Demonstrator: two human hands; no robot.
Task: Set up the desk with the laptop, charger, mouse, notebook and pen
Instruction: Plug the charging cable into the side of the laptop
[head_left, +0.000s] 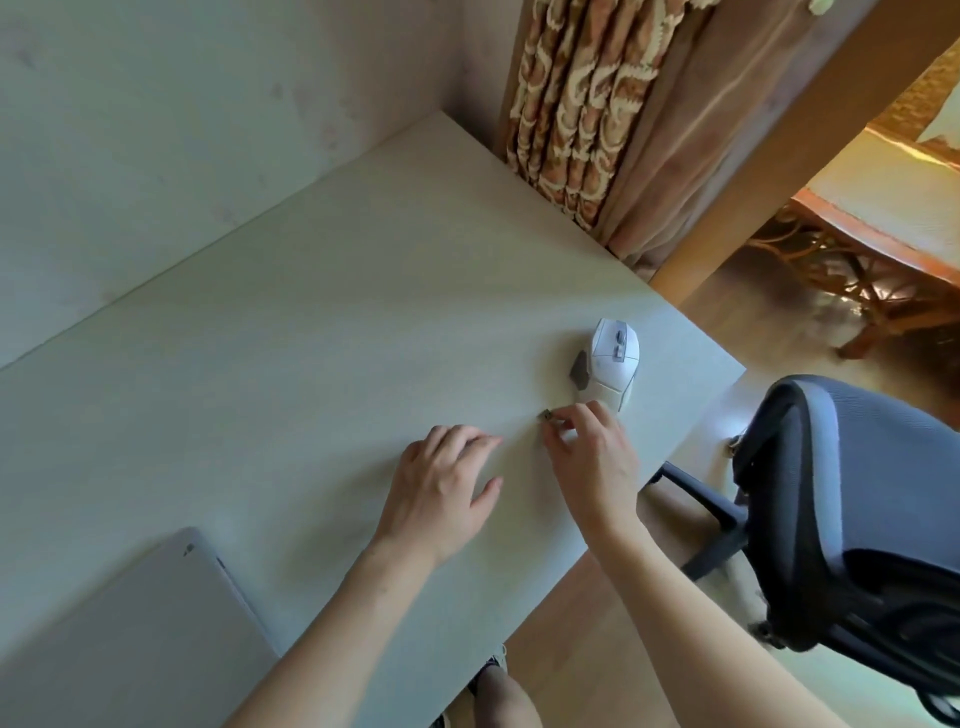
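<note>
Right hand (589, 457) pinching a tiny plug (546, 415) beside the white mouse (610, 366), left hand (444, 486) resting loose on the desk (291, 322), shut laptop (130, 634) nearby

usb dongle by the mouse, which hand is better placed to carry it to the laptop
Right: the right hand already pinches the dongle beside the mouse. The left hand rests open on the desk, nearer the laptop.

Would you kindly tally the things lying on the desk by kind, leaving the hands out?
Laptop: 1, closed
Mouse: 1, white
Small dongle: 1, pinched by the right hand
Total: 3
No charger, notebook or pen is in view.
</note>
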